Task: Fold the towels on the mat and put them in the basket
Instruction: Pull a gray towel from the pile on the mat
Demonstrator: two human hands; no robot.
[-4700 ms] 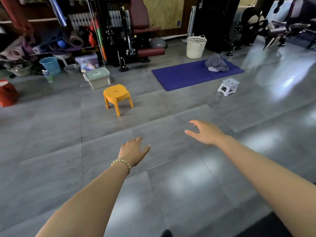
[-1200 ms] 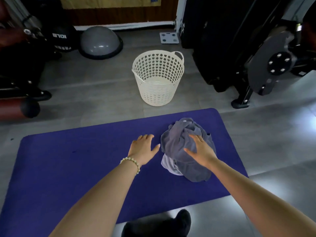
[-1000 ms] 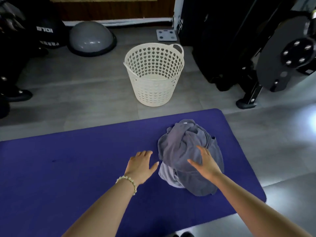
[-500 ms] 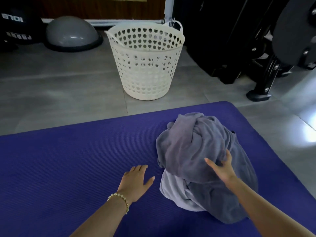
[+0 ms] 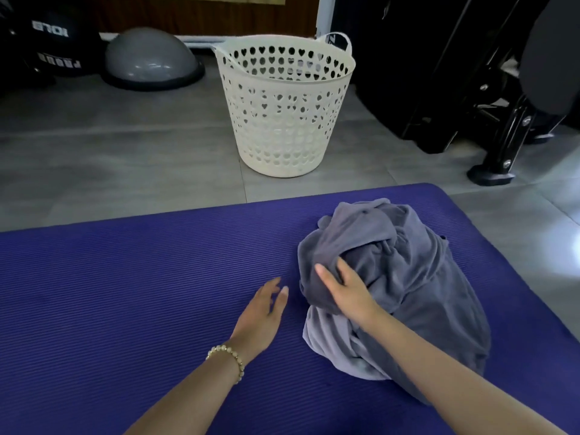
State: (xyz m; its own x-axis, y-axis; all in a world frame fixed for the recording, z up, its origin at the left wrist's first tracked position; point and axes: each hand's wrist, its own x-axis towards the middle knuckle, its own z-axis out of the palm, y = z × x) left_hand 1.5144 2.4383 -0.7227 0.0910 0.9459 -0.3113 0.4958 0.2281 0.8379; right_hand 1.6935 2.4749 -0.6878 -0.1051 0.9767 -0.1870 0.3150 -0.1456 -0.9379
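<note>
A gym or fitness room was the setting. A ribbed purple exercise mat point(image 5: 125, 293) covered the lower half of the frame on a grey tiled floor point(image 5: 110, 146), while a grey half-ball balance trainer point(image 5: 150, 58) sat at upper left beside dark gear printed with white lettering point(image 5: 50, 42). The black steel frame and bolted foot of a workout machine point(image 5: 502, 136) filled the upper right, and wood panelling point(image 5: 204, 14) lined the back wall at top.

Fingertips of the right hand point(image 5: 348, 296) are hidden among the towels point(image 5: 417, 271); the mat point(image 5: 125, 293) is cut off at left.
</note>
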